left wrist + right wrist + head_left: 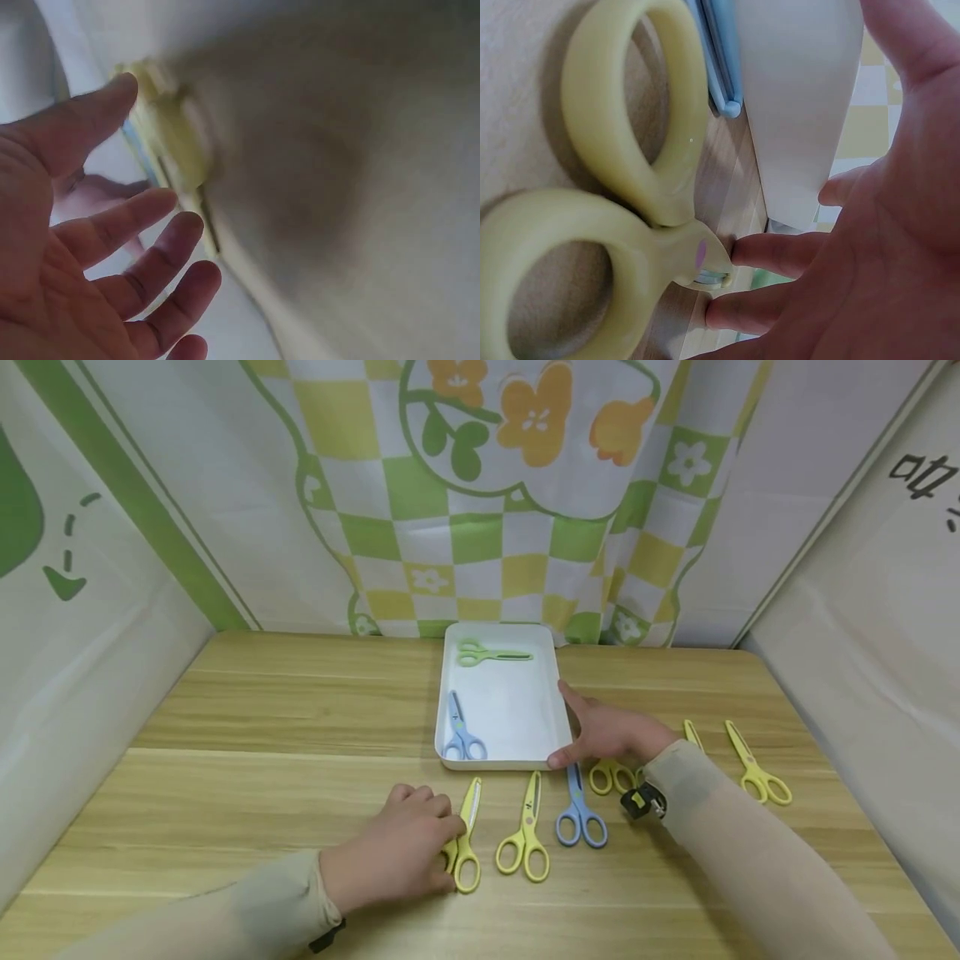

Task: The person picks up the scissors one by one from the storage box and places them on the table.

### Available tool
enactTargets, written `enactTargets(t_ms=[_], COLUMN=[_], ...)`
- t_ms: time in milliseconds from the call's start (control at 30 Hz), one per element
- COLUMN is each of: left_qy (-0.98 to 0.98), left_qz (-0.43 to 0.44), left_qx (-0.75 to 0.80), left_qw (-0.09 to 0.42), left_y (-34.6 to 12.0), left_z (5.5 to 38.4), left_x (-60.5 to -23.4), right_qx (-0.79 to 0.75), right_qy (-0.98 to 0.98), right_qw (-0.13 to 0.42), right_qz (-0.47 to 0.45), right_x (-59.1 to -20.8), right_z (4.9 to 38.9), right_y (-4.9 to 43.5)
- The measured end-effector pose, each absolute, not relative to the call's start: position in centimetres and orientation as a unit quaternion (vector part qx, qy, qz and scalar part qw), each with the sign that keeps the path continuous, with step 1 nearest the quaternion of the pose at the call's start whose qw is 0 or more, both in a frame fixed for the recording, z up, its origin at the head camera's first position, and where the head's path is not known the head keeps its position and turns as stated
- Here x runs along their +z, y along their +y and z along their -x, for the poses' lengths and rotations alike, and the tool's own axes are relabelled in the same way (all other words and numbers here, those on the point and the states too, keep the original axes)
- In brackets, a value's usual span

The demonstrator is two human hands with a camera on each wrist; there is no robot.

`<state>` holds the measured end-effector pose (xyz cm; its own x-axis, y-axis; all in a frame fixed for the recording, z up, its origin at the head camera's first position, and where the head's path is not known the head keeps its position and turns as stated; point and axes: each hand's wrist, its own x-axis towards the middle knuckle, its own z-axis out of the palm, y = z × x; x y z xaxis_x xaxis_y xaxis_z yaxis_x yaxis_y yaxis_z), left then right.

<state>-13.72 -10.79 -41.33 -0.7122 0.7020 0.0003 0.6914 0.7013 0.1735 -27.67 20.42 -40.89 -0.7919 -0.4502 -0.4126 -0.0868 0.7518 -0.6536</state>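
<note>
My left hand [397,847] is at the leftmost yellow scissors [468,835], thumb and fingers on either side of its handles. The left wrist view shows these fingers [161,247] spread and bent slightly, the thumb overlapping the blurred yellow scissors [176,135]. At the right side of a white tray [498,764], my right hand [611,731] touches the wall with thumb and forefinger spread. Inside the tray lie green scissors [495,655] and light blue scissors [460,731]. Yellow scissors [660,202] lie close to my right fingers.
More yellow scissors [527,831] and blue scissors [577,814] lie in front of the tray. Right of them are yellow handles [603,777] partly behind my right hand, and yellow scissors [753,768] farther right. A checked curtain [480,539] hangs behind the wooden table [300,785].
</note>
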Motion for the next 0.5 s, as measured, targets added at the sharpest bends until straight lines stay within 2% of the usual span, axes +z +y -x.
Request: enactTargets(t_ms=[233,500], left_qy=[0.923,0.924], left_qz=[-0.378,-0.373], left_qx=[0.071,0.081], left_qw=[0.010,0.025], left_y=[-10.3,-10.0], left_z=[14.1,14.6], left_x=[-42.3,-42.6], right_qx=[-0.312,-0.310], right_qy=[0.896,0.897], right_qw=[0.280,0.279], right_qz=[0.150,0.149], right_x=[-41.2,-40.8], right_z=[27.8,27.6], right_y=[20.5,20.5])
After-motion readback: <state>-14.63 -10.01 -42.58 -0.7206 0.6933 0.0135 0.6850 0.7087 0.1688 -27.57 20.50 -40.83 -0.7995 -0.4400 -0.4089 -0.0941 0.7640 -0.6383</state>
